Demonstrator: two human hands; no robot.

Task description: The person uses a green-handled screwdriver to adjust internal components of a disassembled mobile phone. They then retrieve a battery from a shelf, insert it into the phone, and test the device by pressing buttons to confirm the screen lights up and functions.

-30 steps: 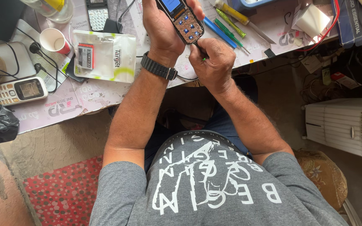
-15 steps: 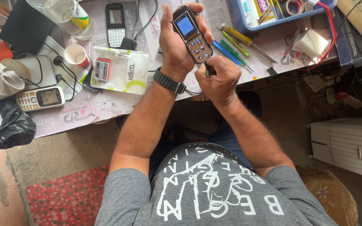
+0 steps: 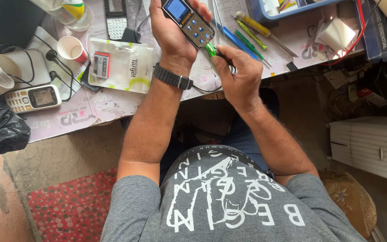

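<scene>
While the phone [image 3: 188, 22] was gripped tight in the left hand [image 3: 172, 33], a green screwdriver [image 3: 211, 49] was pinched against it by the right hand [image 3: 238, 74].

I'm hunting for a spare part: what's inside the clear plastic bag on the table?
Inside the bag a small red and white card or pack shows at its left end. The rest looks empty, though glare and print hide some of it.

A cluttered counter [image 3: 113, 112] with a pale printed covering runs across the top. Below it lies a worn concrete floor [image 3: 63, 154] with a red dotted mat [image 3: 68, 206]. A white ribbed appliance [image 3: 368, 145] stands at right in soft daylight.
</scene>
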